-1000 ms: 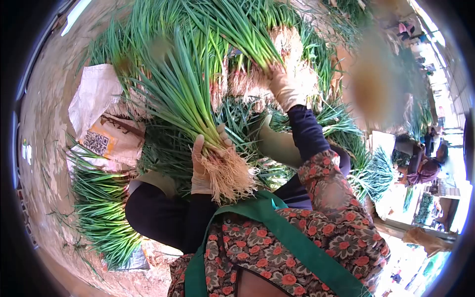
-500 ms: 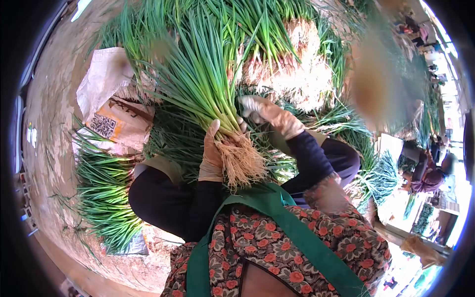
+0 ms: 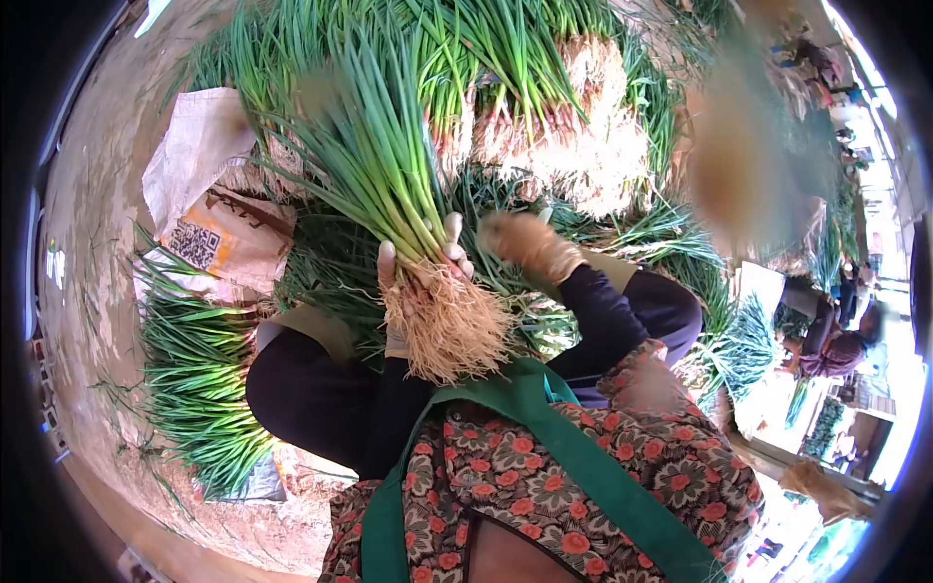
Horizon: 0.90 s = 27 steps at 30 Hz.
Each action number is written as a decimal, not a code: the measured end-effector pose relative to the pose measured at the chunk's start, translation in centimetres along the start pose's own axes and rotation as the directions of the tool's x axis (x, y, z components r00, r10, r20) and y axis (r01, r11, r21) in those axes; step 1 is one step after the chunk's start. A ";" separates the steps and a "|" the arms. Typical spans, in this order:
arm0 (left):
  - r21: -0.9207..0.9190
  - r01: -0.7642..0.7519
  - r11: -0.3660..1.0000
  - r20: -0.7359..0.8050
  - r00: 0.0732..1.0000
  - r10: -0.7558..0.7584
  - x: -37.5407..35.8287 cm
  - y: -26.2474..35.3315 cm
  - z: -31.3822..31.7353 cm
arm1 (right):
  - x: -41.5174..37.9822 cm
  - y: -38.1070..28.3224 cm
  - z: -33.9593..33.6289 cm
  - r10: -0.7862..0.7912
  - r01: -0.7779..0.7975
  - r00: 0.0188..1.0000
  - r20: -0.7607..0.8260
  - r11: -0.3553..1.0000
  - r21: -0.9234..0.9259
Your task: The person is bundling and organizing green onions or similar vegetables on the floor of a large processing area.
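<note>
A thick bunch of green onions [image 3: 394, 185] rests in my gloved left hand [image 3: 391, 267], whose fingers wrap round the stems just above the roots. The leaves point away from me, and the pale stringy roots [image 3: 452, 325] hang toward my lap, hiding much of the palm. To the right of the bunch and apart from it is my gloved right hand [image 3: 530, 245]. Its fingers are smeared by motion, so I cannot make out whether they hold anything. Loose green onions lie beneath both hands, between my knees.
A large pile of green onions [image 3: 515, 68], roots toward me, lies ahead. More green onions [image 3: 204, 374] are stacked at my left, beside a printed sack [image 3: 238, 238]. A green strap [image 3: 603, 476] crosses my flowered top. Another person [image 3: 831, 345] sits at the far right.
The bunch has tilted and come slightly left, its roots now spread wider toward me. Fingertips of my left hand now show on its right side. My right hand has turned and dropped slightly.
</note>
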<state>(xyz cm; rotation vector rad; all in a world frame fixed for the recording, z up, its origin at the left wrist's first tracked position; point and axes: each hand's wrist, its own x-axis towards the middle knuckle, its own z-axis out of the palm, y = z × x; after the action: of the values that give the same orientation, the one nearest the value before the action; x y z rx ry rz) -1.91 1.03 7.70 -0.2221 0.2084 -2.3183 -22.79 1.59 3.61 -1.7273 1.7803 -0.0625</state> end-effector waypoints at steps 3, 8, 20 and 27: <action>0.107 0.100 0.989 -0.064 0.994 -0.093 0.4 0.5 -0.9 | 7.9 10.6 0.8 0.256 0.108 0.762 -0.595 0.855 0.507; 0.207 0.019 0.978 -0.120 0.993 0.007 0.6 0.0 -0.6 | 6.1 6.2 -0.9 0.081 -0.016 0.870 -0.487 0.990 0.137; 0.069 -0.035 0.997 0.061 0.998 0.031 0.7 0.4 0.2 | 11.4 5.0 -1.5 -0.155 0.429 0.851 -0.501 0.756 0.495; 0.020 0.076 0.997 0.002 0.997 -0.076 -0.1 2.1 -0.9 | 16.7 1.0 -5.7 0.196 -0.137 0.879 -0.435 0.977 0.163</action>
<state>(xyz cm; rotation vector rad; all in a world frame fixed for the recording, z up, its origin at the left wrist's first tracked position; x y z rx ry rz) -0.54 -0.25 6.38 -0.2274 0.1786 -2.3942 -25.05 -15.69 0.87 -1.5435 2.1964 -0.5307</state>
